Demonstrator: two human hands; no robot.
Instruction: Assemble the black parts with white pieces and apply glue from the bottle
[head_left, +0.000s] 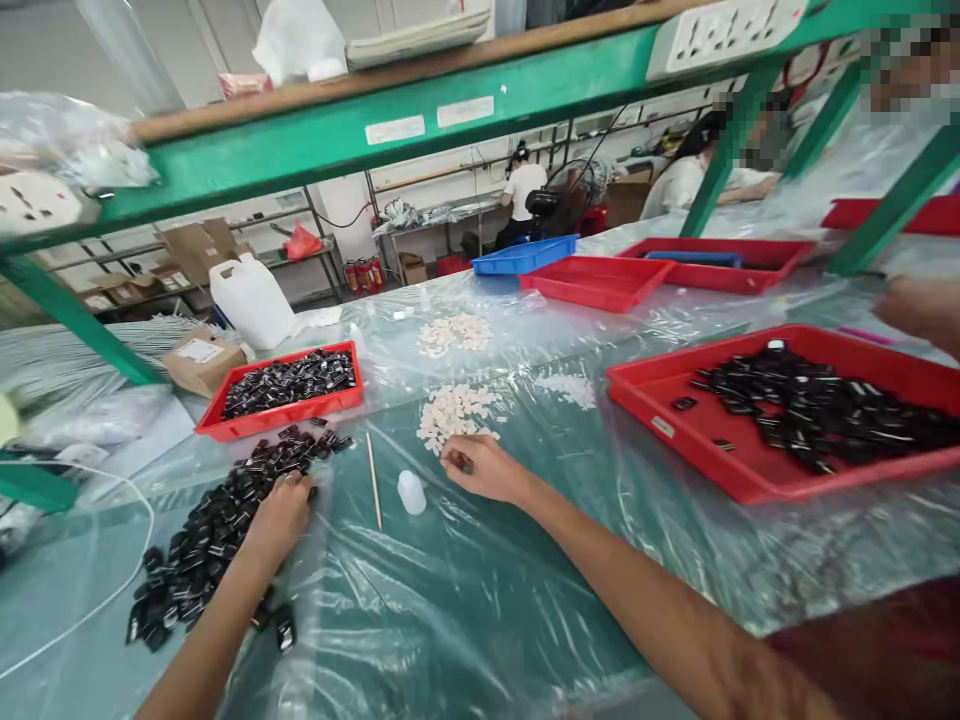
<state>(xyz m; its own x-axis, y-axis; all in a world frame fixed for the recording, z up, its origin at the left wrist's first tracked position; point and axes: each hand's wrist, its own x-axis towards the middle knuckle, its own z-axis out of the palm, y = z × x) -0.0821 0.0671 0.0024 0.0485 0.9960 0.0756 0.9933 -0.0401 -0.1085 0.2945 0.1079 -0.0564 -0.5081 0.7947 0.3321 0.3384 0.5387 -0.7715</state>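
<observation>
While the black heap (201, 545) slants lengthwise away rightward, I cannot tell whether left hand (282, 513) or right hand (486, 468) holds anything.

No words, brands or numbers can be read from where I work: two white labels (395, 130) on the green beam (300, 120) before me, a small sticker (662, 426) on the red tray (701, 472) at my right and a white tag (199, 350) on the cardboard box (187, 373) at my left are all too blurred.
</observation>
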